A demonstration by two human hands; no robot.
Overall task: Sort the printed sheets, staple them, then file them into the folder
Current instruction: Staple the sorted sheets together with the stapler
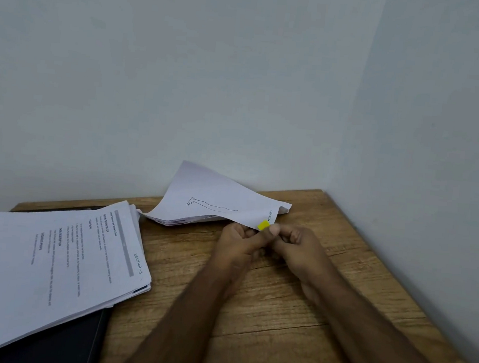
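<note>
A small bundle of printed sheets (210, 199) lies at the back of the wooden desk, its top page curling up and showing a line drawing. A yellow tab (263, 225) sticks to its near corner. My left hand (240, 242) pinches that corner at the tab, thumb on top. My right hand (299, 244) sits right beside it with fingers curled; whether it grips the paper is unclear. A thick stack of printed sheets (52, 257) lies at the left on a dark folder (68, 340).
The wooden desk (278, 315) sits in a corner, with pale walls close behind and along the right side. The bare wood runs from the middle to the near right edge.
</note>
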